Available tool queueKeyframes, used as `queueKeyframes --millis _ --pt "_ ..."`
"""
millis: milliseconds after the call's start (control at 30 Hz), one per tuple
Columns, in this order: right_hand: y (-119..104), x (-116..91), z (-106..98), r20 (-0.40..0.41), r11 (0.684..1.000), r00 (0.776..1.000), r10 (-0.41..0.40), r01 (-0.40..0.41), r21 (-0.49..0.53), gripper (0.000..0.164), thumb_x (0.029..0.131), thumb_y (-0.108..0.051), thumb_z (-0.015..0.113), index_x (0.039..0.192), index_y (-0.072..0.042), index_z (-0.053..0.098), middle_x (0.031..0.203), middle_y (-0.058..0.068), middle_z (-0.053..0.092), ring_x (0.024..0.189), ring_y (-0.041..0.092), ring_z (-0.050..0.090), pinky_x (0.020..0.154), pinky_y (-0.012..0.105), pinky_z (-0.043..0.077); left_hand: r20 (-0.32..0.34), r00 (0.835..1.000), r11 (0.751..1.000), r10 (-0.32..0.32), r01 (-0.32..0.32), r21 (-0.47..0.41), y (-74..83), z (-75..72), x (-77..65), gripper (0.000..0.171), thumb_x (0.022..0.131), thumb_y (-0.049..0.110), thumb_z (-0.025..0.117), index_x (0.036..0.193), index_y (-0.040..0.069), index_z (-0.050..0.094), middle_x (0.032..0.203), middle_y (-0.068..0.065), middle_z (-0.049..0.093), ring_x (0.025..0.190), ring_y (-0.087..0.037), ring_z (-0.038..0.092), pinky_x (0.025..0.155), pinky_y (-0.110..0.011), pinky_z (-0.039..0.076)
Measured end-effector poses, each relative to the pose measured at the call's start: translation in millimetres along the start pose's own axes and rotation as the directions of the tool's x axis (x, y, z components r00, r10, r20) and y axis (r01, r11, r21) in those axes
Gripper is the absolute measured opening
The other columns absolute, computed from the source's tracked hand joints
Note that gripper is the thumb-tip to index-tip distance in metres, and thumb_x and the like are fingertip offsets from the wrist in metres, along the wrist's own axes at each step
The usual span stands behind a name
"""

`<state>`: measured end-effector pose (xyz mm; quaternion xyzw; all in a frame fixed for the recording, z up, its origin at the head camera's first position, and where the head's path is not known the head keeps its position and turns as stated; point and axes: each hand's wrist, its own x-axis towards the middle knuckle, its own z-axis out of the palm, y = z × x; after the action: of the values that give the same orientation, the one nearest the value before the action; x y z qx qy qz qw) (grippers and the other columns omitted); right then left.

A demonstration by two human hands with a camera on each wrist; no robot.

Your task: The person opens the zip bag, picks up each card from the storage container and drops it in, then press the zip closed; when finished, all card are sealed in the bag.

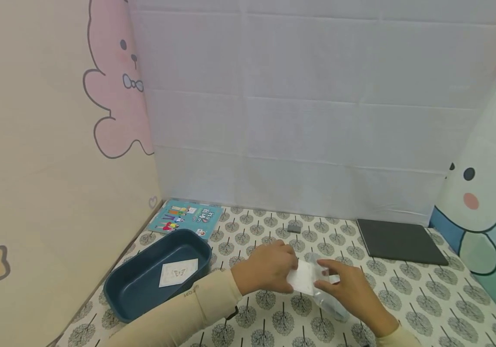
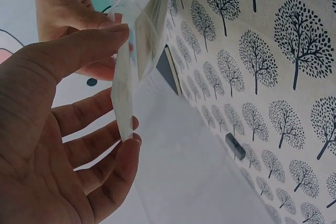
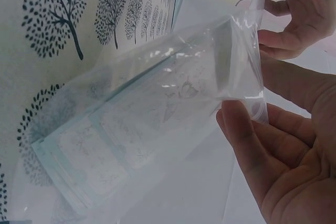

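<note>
My left hand (image 1: pixel 267 267) pinches a thin white square packet (image 1: pixel 302 278) by its edges, thumb on one side and fingertips on the other in the left wrist view. Close beside it, my right hand (image 1: pixel 352 289) grips a clear plastic bag (image 1: pixel 332 308) near its mouth. Through the film, in the right wrist view, flat pale packets (image 3: pixel 94 156) with bluish edges and faint print show. The packet in my left hand is at the bag's mouth; whether it is fully out cannot be told. Another white printed square packet (image 1: pixel 178 273) lies in a dark blue bin (image 1: pixel 133 260).
A light blue illustrated booklet (image 1: pixel 187 218) lies behind the bin. At the back stands a small grey block (image 1: pixel 293 227). A flat black pad (image 1: pixel 399 241) lies at the right. A tree-print cloth (image 1: pixel 282 320) covers the table, with white sheeting (image 1: pixel 300 120) behind.
</note>
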<state>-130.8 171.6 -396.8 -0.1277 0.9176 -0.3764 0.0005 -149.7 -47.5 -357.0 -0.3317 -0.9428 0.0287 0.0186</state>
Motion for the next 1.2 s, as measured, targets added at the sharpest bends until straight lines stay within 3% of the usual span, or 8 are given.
queueKeyframes --millis 167,367,667,767,967,1100,1200 --pt "-0.7 -0.9 0.4 0.001 1.0 1.0 0.004 -0.004 -0.01 0.057 0.078 -0.026 0.086 0.128 -0.007 0.067 0.108 0.012 0.072 0.08 0.024 0.071 0.067 0.037 0.059 0.0 1.0 1.0 0.012 -0.012 0.014 4.5 5.1 4.6 0.045 0.073 0.051 0.085 0.108 0.024 0.077 0.118 0.011 0.063 0.099 -0.009 0.053 0.063 -0.019 0.048" --pt "-1.6 -1.5 1.4 -0.013 1.0 1.0 -0.009 0.009 -0.02 0.054 0.078 -0.024 0.086 0.126 -0.007 0.069 0.11 0.013 0.071 0.079 0.023 0.071 0.066 0.035 0.059 -0.007 0.999 0.998 0.032 -0.032 -0.053 7.2 10.4 5.9 0.046 0.073 0.049 0.086 0.11 0.022 0.077 0.121 0.01 0.061 0.103 -0.008 0.051 0.066 -0.016 0.047" --pt "0.6 -2.5 -2.8 -0.001 1.0 1.0 -0.014 0.014 -0.021 0.055 0.078 -0.021 0.086 0.127 -0.004 0.067 0.111 0.015 0.07 0.082 0.025 0.071 0.067 0.034 0.059 -0.096 0.993 0.995 0.069 -0.075 -0.06 -6.6 6.8 -5.8 0.059 0.074 0.058 0.083 0.121 0.026 0.069 0.135 0.009 0.056 0.122 -0.012 0.051 0.084 -0.024 0.052" --pt "0.4 -2.1 -2.5 -0.003 1.0 1.0 -0.017 0.017 -0.013 0.056 0.078 -0.021 0.086 0.127 -0.004 0.067 0.11 0.016 0.071 0.081 0.026 0.071 0.067 0.035 0.059 -0.099 0.994 0.995 0.05 -0.058 -0.078 -16.9 5.0 -13.2 0.063 0.071 0.058 0.085 0.119 0.023 0.065 0.129 0.007 0.057 0.115 -0.012 0.053 0.08 -0.024 0.052" --pt "-0.2 -1.7 -1.8 -0.016 0.999 0.999 -0.032 0.032 -0.011 0.056 0.077 -0.02 0.087 0.126 -0.003 0.067 0.11 0.019 0.07 0.08 0.027 0.071 0.067 0.037 0.06 0.036 0.999 0.987 -0.04 0.045 -0.154 -31.1 7.0 -23.4 0.055 0.072 0.054 0.087 0.107 0.023 0.059 0.103 0.012 0.056 0.08 -0.003 0.051 0.061 -0.022 0.045" --pt "1.2 -1.8 -0.8 -0.02 1.0 0.999 -0.027 0.026 -0.011 0.055 0.077 -0.019 0.086 0.126 -0.003 0.067 0.109 0.017 0.071 0.078 0.024 0.071 0.066 0.033 0.059 0.014 1.0 0.978 -0.009 0.012 -0.208 -28.9 12.1 -23.2 0.045 0.076 0.047 0.086 0.106 0.023 0.061 0.103 0.014 0.061 0.075 -0.001 0.05 0.062 -0.02 0.045" --pt "1.7 -2.2 0.2 -0.016 1.0 1.0 -0.025 0.025 -0.01 0.055 0.078 -0.021 0.086 0.126 -0.005 0.068 0.109 0.014 0.071 0.077 0.021 0.07 0.065 0.03 0.058 -0.029 0.999 0.981 0.037 -0.042 -0.189 -23.6 15.1 -19.9 0.039 0.08 0.044 0.084 0.107 0.023 0.066 0.108 0.014 0.063 0.078 0.0 0.052 0.061 -0.018 0.044"
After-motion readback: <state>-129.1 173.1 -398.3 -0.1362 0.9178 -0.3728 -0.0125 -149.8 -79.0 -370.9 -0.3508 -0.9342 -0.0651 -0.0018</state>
